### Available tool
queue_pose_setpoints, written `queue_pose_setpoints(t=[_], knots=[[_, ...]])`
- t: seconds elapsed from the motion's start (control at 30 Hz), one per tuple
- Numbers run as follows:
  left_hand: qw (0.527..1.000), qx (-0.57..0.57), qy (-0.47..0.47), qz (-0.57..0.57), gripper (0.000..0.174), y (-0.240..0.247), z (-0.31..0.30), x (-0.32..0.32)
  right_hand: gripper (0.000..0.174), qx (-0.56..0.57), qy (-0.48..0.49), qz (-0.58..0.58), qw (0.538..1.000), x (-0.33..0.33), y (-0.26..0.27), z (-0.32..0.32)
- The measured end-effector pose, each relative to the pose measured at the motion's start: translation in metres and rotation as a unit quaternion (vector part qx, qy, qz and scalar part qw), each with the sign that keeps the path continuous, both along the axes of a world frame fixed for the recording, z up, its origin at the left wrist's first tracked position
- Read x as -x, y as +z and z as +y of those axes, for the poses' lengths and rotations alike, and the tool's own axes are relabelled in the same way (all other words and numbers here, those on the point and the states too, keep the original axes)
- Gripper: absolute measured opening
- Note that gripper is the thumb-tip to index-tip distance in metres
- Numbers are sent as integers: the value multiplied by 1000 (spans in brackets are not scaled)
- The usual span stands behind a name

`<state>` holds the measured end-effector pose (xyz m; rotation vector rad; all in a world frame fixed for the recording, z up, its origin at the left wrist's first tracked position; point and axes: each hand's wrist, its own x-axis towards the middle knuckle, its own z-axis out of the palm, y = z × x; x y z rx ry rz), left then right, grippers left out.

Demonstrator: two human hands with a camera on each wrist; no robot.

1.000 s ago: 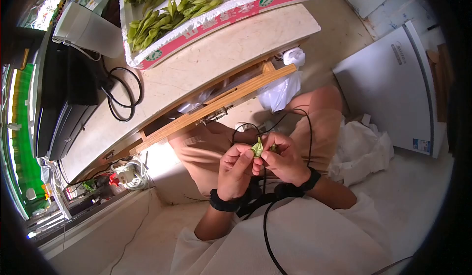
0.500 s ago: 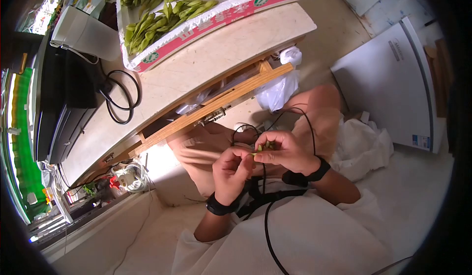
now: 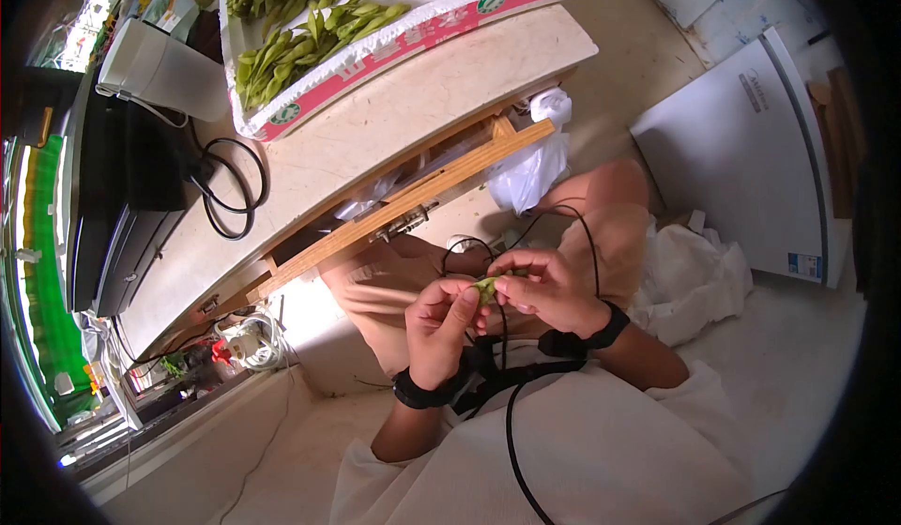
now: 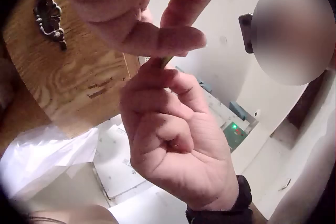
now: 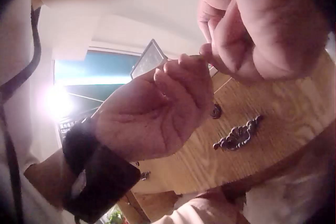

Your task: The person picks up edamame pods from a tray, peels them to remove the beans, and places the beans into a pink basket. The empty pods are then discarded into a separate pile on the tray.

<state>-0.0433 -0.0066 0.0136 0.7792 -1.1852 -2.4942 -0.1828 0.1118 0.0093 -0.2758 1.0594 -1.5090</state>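
A small green soybean pod point(image 3: 485, 289) is stretched between both hands, above the person's lap in the head view. My left hand point(image 3: 439, 331) pinches its left end between thumb and forefinger. From the other side the thumb and fingers of my right hand point(image 3: 554, 292) pinch it, and more green shows among those fingers. In the left wrist view, the left hand point(image 4: 142, 8) overhangs the right hand point(image 4: 173, 124), fingertips meeting at a thin dark-green edge of the pod. Fingers hide most of the pod in the right wrist view.
A white and pink foam box point(image 3: 394, 63) with many green pods stands on the counter point(image 3: 375, 140). Below it, a wooden drawer point(image 3: 441, 192) stands pulled out in front of the knees. A black cable point(image 3: 510, 431) runs across the lap. At right is a small white fridge point(image 3: 732, 150).
A second ago the pod showed broad and leaf-like between the fingertips; now it lies lengthwise. The right hand has turned and risen slightly, and the left hand has shifted a little left.
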Motion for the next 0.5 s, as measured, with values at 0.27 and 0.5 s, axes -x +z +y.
queue_pose_setpoints(t=[0.27, 0.5], knots=[[994, 89, 70, 0, 11, -5, 4, 1, 16, -50, -92, 168, 980, -2, 15, -5], [991, 113, 71, 0, 10, -4, 5, 0, 16, 41, -93, 512, 853, -9, 18, -14]])
